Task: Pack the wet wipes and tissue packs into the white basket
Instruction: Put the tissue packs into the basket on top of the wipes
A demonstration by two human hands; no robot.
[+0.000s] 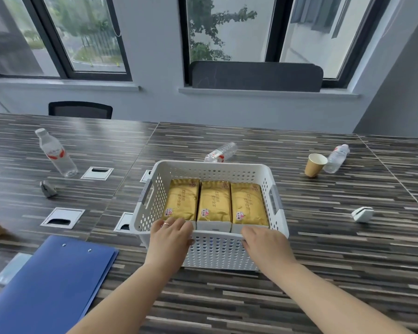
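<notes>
A striped dark wood desk [323,273] under two windows carries the white basket [212,168], in which three gold tissue packs [214,203] are laid side by side, touching, filling its floor from wall to wall. The left hand [170,239] and the right hand [263,242] are draped over the near rim; the left fingers reach onto the nearest pack, and neither grip is seen clenched round anything. The packs are judged light, soft and slightly slippery in their film wrap, best taken across the short sides. The perforated basket is judged stiff and light, best lifted by its side handle slots.
</notes>
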